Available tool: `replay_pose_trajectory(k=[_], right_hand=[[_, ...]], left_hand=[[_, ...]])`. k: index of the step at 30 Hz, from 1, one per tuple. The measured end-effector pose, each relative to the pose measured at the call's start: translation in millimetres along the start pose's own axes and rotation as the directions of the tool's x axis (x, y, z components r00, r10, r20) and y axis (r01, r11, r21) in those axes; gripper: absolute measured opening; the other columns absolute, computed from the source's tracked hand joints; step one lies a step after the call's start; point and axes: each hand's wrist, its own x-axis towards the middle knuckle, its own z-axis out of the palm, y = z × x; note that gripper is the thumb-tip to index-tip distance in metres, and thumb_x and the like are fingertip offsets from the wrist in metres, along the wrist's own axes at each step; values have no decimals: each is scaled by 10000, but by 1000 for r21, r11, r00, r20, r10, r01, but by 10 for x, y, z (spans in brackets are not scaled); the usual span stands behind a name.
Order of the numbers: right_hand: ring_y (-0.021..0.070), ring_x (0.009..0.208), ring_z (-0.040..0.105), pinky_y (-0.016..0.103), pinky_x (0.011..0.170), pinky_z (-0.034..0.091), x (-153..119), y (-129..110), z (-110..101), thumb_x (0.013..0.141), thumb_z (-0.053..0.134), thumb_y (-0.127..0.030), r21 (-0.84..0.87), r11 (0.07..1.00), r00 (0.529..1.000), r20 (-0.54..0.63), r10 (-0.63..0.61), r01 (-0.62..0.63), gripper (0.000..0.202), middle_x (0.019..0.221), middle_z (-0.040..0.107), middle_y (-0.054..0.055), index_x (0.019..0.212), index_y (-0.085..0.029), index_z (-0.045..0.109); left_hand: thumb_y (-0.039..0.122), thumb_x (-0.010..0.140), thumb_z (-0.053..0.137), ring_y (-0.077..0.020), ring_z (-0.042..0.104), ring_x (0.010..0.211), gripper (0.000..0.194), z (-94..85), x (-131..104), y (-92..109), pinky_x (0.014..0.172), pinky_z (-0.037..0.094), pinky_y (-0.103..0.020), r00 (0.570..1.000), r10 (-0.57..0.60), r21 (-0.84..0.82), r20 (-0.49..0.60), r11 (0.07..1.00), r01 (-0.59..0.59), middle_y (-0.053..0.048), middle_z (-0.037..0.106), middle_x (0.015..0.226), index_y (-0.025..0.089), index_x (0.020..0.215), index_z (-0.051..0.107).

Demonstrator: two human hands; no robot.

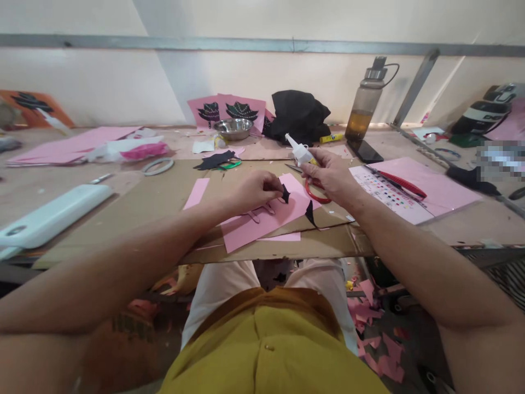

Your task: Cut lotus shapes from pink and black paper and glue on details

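My left hand [264,191] is closed, its thumb and fingers pinching a small black cut-out piece [286,193] over a pink paper sheet [241,232]. Pale outlined shapes [258,212] show on that sheet beside the hand. In my right hand [326,169] is a white glue bottle [301,151], its nozzle pointing up and to the left. Red-handled scissors [316,197] lie just below my right hand, with their blades partly hidden. Another black scrap [310,213] rests at the sheet's right edge.
Cardboard [151,219] covers the table's middle. A metal bowl [233,128], black fabric [301,117] and a drink bottle [364,104] stand at the back, with a phone [365,151] near the bottle. Red tweezers [402,183] lie right; a white device [57,213] lies left.
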Motion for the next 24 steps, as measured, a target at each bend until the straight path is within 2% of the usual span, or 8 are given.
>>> replay_pose_trajectory(k=[4, 7, 10, 13, 16, 19, 22, 24], right_hand=[[134, 703, 579, 258, 615, 500, -11, -19, -36, 837, 823, -284, -91, 995, 999, 16, 34, -33, 323, 869, 711, 9, 1143, -197, 761], [166, 813, 648, 291, 734, 548, -62, -73, -62, 808, 819, -202, -188, 981, 998, 11, 57, -54, 282, 978, 772, 34, 1088, -197, 784], [191, 879, 680, 318, 807, 559, -128, -138, -87, 833, 805, -181, -258, 963, 996, 36, 85, -73, 247, 1055, 797, 51, 1079, -200, 799], [183, 824, 663, 306, 739, 549, -180, -181, -110, 851, 796, -177, -286, 955, 994, 57, 95, -75, 250, 1040, 797, 54, 1100, -199, 809], [154, 700, 605, 275, 597, 493, -205, -197, -136, 857, 806, -194, -280, 956, 991, 70, 116, -92, 255, 885, 761, 36, 1112, -195, 808], [134, 592, 542, 258, 494, 419, -211, -204, -170, 859, 836, -242, -273, 955, 983, 108, 147, -113, 235, 735, 683, 9, 1086, -198, 795], [135, 585, 567, 258, 490, 423, -218, -199, -216, 843, 863, -252, -310, 945, 974, 159, 160, -105, 166, 721, 662, 7, 960, -195, 760], [142, 581, 590, 264, 500, 443, -238, -189, -249, 850, 854, -240, -311, 944, 969, 178, 172, -110, 187, 725, 671, 8, 988, -202, 735]], left_hand=[[137, 795, 709, -201, 723, 825, 205, 34, -5, -38, 840, 550, -299, 992, 84, 117, 99, 989, -95, -18, 811, 893, 274, 806, 861], [198, 853, 695, -205, 729, 894, 198, 27, 9, -88, 912, 538, -313, 980, 124, 158, 153, 976, -148, -30, 805, 986, 279, 906, 868], [229, 889, 663, -214, 728, 940, 196, -11, 22, -122, 935, 525, -326, 965, 144, 171, 219, 968, -183, -46, 787, 1040, 266, 938, 849], [251, 897, 648, -232, 719, 977, 177, -55, 49, -125, 929, 521, -341, 943, 160, 200, 291, 954, -224, -65, 774, 1073, 250, 943, 819], [258, 885, 644, -234, 706, 967, 155, -84, 80, -102, 912, 515, -339, 926, 153, 246, 345, 937, -247, -71, 764, 1074, 235, 932, 790], [254, 866, 661, -223, 699, 931, 129, -95, 88, -86, 885, 505, -320, 931, 125, 261, 342, 940, -222, -56, 765, 1037, 234, 916, 778], [298, 881, 686, -222, 700, 916, 120, -90, 79, -116, 852, 499, -314, 943, 121, 216, 310, 957, -194, -47, 778, 1021, 243, 914, 788], [335, 901, 690, -223, 702, 917, 141, -81, 72, -155, 840, 498, -315, 948, 122, 198, 296, 962, -185, -44, 786, 1020, 250, 930, 798]])
